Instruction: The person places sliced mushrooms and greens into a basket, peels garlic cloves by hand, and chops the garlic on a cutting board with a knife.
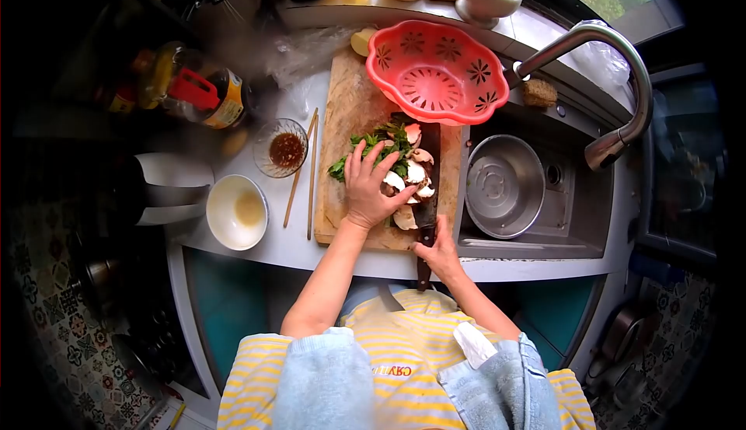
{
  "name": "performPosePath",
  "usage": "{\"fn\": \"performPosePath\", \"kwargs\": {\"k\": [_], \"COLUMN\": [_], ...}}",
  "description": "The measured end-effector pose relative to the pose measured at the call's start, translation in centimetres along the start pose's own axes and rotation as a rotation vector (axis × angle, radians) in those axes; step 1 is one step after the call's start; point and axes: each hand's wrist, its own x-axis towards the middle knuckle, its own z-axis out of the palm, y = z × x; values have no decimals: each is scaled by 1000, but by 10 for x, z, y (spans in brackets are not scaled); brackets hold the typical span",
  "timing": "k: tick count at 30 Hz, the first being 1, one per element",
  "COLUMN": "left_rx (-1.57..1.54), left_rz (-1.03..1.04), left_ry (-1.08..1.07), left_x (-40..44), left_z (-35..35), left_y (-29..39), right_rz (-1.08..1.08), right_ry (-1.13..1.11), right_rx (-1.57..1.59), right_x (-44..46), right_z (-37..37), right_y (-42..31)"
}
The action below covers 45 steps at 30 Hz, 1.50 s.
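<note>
My left hand [371, 187] lies over a pile of green leaves [339, 169] and cut mushrooms [416, 172] on the wooden cutting board [342, 111]. Its fingers are spread and touch the top of the pile. At the board's front edge, my right hand [441, 256] is closed at the dark handle of a knife [424, 270]. The knife's dark blade lies along the right side of the pile, partly covered by mushroom pieces. A pair of chopsticks [312, 181] rests on the counter left of the board.
A red colander [486, 80] overlaps the board's far edge. To the right, a metal basin [505, 189] sits in the sink [575, 228] under a curved faucet [641, 80]. Left are a white bowl [225, 224], a glass sauce bowl [268, 138] and bottles [225, 96].
</note>
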Motion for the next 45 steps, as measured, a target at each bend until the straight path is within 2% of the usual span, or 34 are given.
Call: {"fn": "performPosePath", "kwargs": {"k": [2, 9, 12, 15, 27, 37, 45], "left_rx": [-33, -99, -87, -58, 73, 200, 212], "left_rz": [-11, -25, -31, -73, -160, -195, -81], "left_ry": [18, 46, 62, 69, 72, 103, 175], "left_x": [-1, -5, -10, -11, -4, -13, 34], "left_z": [1, -5, -8, -12, -46, -78, -105], "left_y": [-3, -5, -8, -8, 2, 19, 69], "right_rz": [53, 113, 73, 207, 375, 375, 300], "right_ry": [-81, -128, -163, -208, -365, -545, -525], "right_rx": [86, 197, 184, 265, 503, 593, 535], "right_x": [-1, 0, 1, -1, 3, -6, -15], "right_z": [5, 10, 13, 15, 22, 33, 13], "right_y": [1, 2, 8, 4, -4, -17, -74]}}
